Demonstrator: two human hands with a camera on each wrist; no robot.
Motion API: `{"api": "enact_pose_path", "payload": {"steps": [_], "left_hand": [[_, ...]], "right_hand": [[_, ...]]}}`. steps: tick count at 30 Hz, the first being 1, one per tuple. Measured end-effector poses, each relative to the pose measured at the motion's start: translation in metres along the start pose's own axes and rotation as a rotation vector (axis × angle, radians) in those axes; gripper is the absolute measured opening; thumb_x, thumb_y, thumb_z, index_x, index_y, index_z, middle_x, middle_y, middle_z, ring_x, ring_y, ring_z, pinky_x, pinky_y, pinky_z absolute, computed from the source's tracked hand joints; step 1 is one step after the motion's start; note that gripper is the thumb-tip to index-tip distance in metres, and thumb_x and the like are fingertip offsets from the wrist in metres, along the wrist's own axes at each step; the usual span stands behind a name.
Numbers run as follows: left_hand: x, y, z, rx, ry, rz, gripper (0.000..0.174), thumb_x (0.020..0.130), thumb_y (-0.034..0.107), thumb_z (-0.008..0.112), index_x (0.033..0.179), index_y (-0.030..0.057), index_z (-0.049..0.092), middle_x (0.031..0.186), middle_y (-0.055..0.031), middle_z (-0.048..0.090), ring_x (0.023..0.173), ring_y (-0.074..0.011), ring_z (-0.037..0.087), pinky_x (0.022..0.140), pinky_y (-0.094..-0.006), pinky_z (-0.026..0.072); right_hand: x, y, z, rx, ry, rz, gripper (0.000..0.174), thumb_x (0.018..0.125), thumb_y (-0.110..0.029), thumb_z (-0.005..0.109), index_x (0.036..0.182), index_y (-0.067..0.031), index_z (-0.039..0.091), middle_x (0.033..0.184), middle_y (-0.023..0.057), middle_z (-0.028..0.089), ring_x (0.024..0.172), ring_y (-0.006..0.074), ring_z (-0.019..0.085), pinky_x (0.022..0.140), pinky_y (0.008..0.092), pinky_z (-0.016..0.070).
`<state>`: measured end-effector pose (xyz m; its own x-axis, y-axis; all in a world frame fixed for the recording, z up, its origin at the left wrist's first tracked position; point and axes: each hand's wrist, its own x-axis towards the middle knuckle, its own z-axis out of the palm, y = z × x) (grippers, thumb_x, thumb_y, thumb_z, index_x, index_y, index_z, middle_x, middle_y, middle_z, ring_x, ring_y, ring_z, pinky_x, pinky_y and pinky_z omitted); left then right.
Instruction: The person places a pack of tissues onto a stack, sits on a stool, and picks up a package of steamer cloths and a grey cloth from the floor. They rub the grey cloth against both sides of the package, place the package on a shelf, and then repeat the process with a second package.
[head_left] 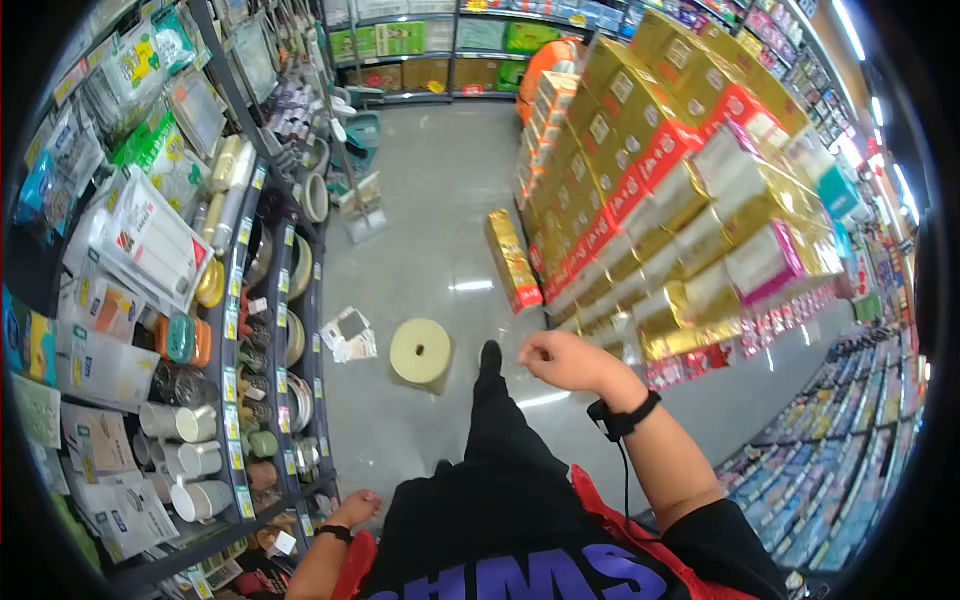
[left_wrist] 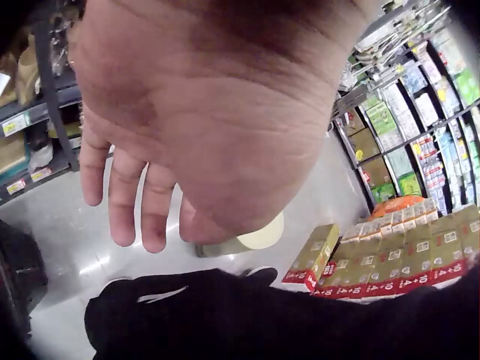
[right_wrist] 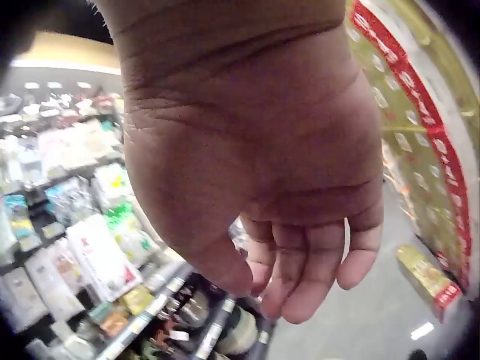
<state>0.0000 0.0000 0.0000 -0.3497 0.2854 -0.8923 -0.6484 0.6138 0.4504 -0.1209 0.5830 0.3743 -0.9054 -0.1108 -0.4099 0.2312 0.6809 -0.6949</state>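
Both hands hang free and hold nothing. In the head view the right hand (head_left: 565,362) is out in front of the body, its fingers loosely curled, between the round pale-yellow stool (head_left: 421,352) and the stacked gold boxes (head_left: 600,160). The right wrist view shows the right hand (right_wrist: 262,165) with thumb and fingers bent down. Low beside the left hip is the left hand (head_left: 357,508), near the shelf of mugs. In the left wrist view, the left hand (left_wrist: 195,127) has relaxed fingers pointing down, and part of the stool (left_wrist: 262,234) shows behind it.
Shelves (head_left: 240,400) with mugs (head_left: 200,498) and packaged goods line the left side. A gold and red box (head_left: 513,260) lies on the floor by the stack. Papers (head_left: 349,335) and a dustpan (head_left: 365,224) are near the left shelf. A person in orange (head_left: 546,66) is behind the stack.
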Motion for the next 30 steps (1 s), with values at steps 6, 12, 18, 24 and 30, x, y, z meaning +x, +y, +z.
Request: {"api": "enact_pose_path", "payload": {"steps": [6,12,18,24,30], "left_hand": [[0.021,0.196,-0.05,0.185,0.189,0.151,0.041,0.098,0.027,0.069,0.132,0.0052,0.066,0.099,-0.0115,0.074,0.083,-0.0212,0.072,0.082,-0.0365,0.0575],[0.062,0.575,-0.064,0.585,0.306,0.471,0.046,0.098,0.03,0.07,0.138,0.0089,0.061,0.118,-0.0177,0.07,0.097,-0.0267,0.072,0.089,-0.0394,0.0573],[0.157,0.873,-0.052,0.793,0.263,0.715,0.042,0.096,0.023,0.067,0.135,0.0108,0.063,0.123,-0.0192,0.069,0.108,-0.0388,0.069,0.095,-0.0459,0.0563],[0.282,0.974,-0.033,0.963,0.084,0.769,0.042,0.093,0.02,0.068,0.133,0.0112,0.066,0.12,-0.0191,0.069,0.109,-0.0388,0.067,0.096,-0.0476,0.0548],[0.413,1.041,-0.032,1.489,-0.15,0.64,0.05,0.089,0.022,0.069,0.138,0.0176,0.066,0.133,-0.0169,0.067,0.127,-0.0405,0.06,0.106,-0.0497,0.0524]], "right_hand": [[0.235,0.235,-0.021,0.085,-0.026,0.248,0.037,0.088,-0.026,0.075,0.117,-0.0031,0.073,0.109,0.0219,0.077,0.104,0.0345,0.074,0.092,0.0407,0.0581],[0.395,0.345,-0.066,0.185,0.299,0.389,0.044,0.085,-0.02,0.071,0.125,-0.003,0.069,0.112,0.0231,0.077,0.109,0.0356,0.074,0.095,0.0426,0.058],[0.422,0.292,-0.119,0.284,0.11,0.472,0.046,0.089,-0.023,0.07,0.131,-0.0049,0.065,0.104,0.0199,0.076,0.102,0.0331,0.074,0.091,0.0431,0.0584],[0.44,0.352,-0.147,0.58,0.006,0.398,0.043,0.092,-0.015,0.074,0.132,-0.0023,0.064,0.099,0.014,0.077,0.089,0.0255,0.075,0.08,0.0377,0.059],[0.463,0.42,-0.187,0.381,0.339,0.496,0.036,0.091,-0.018,0.075,0.124,-0.0055,0.069,0.099,0.0114,0.076,0.09,0.0252,0.073,0.08,0.0392,0.0581]]}}
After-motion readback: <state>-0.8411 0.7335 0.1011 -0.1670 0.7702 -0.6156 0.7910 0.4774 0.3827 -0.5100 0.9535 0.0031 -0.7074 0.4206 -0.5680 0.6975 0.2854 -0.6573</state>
